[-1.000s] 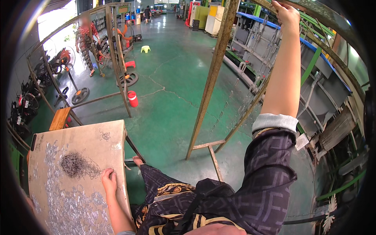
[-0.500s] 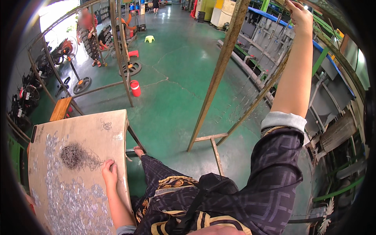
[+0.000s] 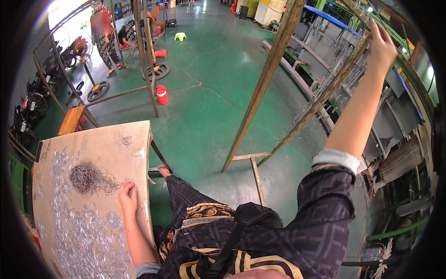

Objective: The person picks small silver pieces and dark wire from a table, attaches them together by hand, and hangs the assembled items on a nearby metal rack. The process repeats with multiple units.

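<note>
My left hand [image 3: 127, 197] rests at the right edge of a cardboard-covered table [image 3: 111, 135], thumb and fingers drawn together; what they hold, if anything, is hidden. Just beyond the fingertips lies a tangled heap of thin dark wire pieces [image 3: 86, 177]. Many small shiny clear or silvery pieces [image 3: 88, 237] are spread over the table's left and near parts. My right hand [image 3: 383, 50] is raised at upper right beside the top of a rusty metal frame [image 3: 260, 97]. Its fingers point up in a pinch, and anything between them is too small to make out.
Grey panels and pipes [image 3: 325, 42] stand behind the frame at right. Beyond the table are a wooden bench [image 3: 71, 120], a red jug [image 3: 161, 95] and a green stool [image 3: 180, 36]. Another person [image 3: 104, 39] stands at far left near parked bikes [image 3: 37, 100].
My right hand has shifted right and slightly down along the frame's top. The left hand stays by the wire heap. The view has tilted slightly, and the standing person has moved a little.
</note>
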Demonstrator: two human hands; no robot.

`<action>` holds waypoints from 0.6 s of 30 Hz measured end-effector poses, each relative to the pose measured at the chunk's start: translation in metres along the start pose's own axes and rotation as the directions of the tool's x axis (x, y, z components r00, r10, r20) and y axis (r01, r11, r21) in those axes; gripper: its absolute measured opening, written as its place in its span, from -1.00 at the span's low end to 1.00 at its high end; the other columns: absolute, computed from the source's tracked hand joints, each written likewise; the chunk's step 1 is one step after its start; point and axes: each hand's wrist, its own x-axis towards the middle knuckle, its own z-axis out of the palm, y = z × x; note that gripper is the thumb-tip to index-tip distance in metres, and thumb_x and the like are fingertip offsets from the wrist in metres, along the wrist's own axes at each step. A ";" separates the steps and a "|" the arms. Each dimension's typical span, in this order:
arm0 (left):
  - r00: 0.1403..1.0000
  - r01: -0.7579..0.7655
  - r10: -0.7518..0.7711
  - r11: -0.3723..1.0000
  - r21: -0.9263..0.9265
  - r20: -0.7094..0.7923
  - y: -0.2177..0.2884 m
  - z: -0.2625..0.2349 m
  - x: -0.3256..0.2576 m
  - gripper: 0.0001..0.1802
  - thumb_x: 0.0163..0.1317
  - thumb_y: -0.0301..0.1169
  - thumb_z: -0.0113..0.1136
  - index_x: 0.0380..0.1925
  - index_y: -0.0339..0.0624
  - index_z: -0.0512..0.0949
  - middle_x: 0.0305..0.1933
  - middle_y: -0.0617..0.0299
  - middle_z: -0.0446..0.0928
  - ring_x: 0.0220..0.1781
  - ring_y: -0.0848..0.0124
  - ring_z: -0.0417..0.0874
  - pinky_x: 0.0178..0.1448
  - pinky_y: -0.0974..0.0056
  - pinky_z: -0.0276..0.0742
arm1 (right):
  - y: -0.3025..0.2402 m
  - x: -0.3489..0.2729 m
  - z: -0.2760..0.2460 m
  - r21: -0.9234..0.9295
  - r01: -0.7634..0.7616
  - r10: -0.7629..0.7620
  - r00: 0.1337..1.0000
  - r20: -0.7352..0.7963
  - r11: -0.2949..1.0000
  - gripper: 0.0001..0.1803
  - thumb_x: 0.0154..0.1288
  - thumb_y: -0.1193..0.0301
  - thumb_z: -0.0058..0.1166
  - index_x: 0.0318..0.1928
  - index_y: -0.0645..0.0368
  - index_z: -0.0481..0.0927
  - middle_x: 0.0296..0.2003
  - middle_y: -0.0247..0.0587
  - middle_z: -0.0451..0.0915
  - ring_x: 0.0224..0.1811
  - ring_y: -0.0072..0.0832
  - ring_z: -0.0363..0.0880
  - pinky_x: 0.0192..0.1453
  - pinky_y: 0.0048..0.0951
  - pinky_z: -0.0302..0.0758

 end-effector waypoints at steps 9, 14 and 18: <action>0.999 0.031 -0.032 0.999 0.008 0.034 0.015 -0.004 0.001 -0.78 0.09 -0.59 0.23 -0.21 -0.35 0.61 0.00 0.01 0.57 0.09 0.11 0.56 0.21 0.18 0.46 | 0.066 -0.202 -0.108 -0.166 0.142 -0.135 0.989 0.054 0.976 -0.80 0.31 0.54 0.05 -0.48 0.34 0.59 -0.65 -0.41 0.43 -0.61 -0.72 0.28 -0.55 -0.60 0.18; 0.997 0.073 -0.073 0.997 -0.006 0.012 0.015 -0.005 0.000 -0.77 0.08 -0.59 0.23 -0.21 -0.36 0.61 0.01 0.01 0.57 0.09 0.11 0.57 0.21 0.19 0.47 | 0.095 -0.327 -0.142 -0.255 0.332 -0.128 0.800 0.586 0.908 -0.83 0.06 0.55 0.15 -0.61 0.15 0.47 -0.64 -0.25 0.47 -0.67 -0.45 0.40 -0.58 -0.45 0.31; 0.998 0.066 -0.066 0.998 0.006 0.007 0.008 -0.002 -0.001 -0.77 0.07 -0.60 0.24 -0.21 -0.36 0.62 0.01 0.01 0.57 0.09 0.10 0.57 0.22 0.19 0.46 | 0.132 -0.414 -0.166 -0.583 0.138 0.453 0.499 0.739 0.800 -0.77 0.15 0.25 0.29 -0.49 0.13 0.66 -0.53 -0.18 0.62 -0.51 -0.23 0.62 -0.43 -0.29 0.52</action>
